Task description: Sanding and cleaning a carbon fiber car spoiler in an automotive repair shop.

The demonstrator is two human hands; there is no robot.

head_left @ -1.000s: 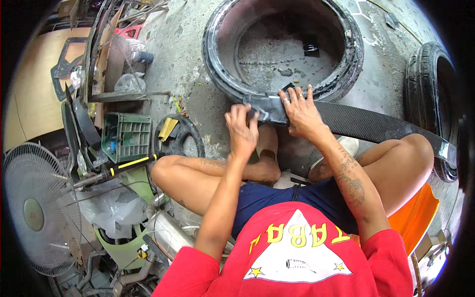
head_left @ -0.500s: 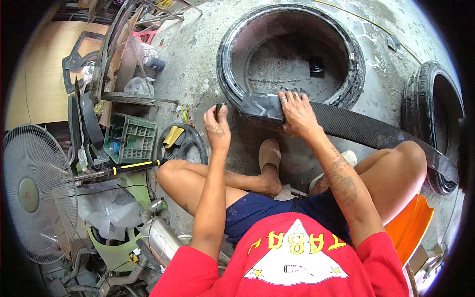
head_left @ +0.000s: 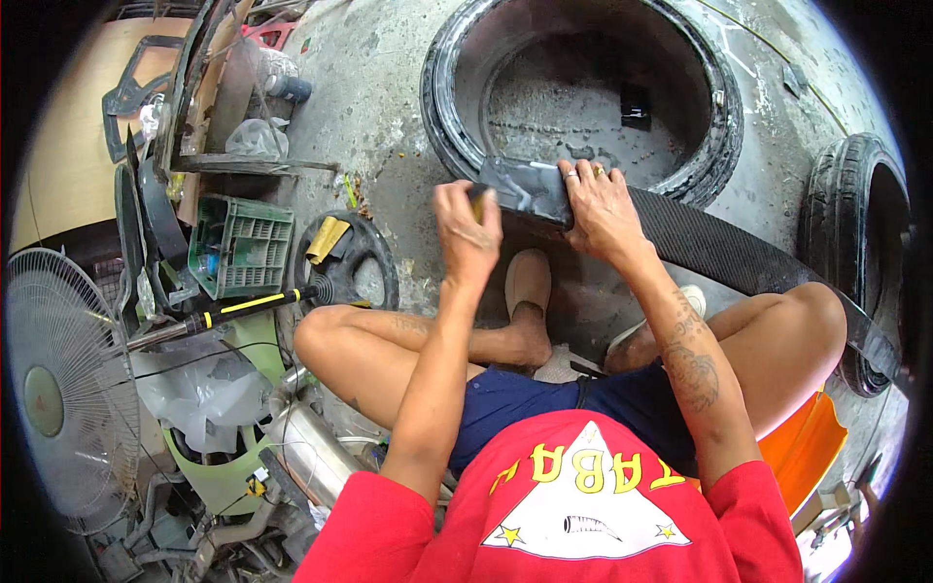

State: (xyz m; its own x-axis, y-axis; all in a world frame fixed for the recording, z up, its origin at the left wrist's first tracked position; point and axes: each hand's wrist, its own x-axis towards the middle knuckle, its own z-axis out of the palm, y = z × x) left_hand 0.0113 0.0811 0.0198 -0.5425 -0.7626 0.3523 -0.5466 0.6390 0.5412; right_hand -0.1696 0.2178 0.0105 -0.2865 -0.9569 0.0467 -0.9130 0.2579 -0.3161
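A long, curved carbon-weave panel (head_left: 724, 238) runs from the near rim of a large tyre (head_left: 439, 107) toward my right knee and beyond. Its left end is a blocky, smooth section (head_left: 525, 189) that looks wet or dusty grey. My right hand (head_left: 604, 212) grips the panel just right of that section, fingers over the top edge. At the panel's left tip, my left hand (head_left: 468, 231) is closed around a small black-and-yellowish pad (head_left: 477, 197). Most of that pad is hidden by the fingers.
Another tyre (head_left: 836, 209) stands on the right. To the left are a green crate (head_left: 258, 248), a black round piece with a folded yellow sheet (head_left: 328, 240), a fan (head_left: 44, 403) and a silver cylinder (head_left: 316, 452). An orange panel (head_left: 807, 452) lies beside my right thigh.
My left hand has moved right and slightly down, from apart from the panel to its left tip, pad still held. My right hand keeps its grip. The whole view has shifted a little.
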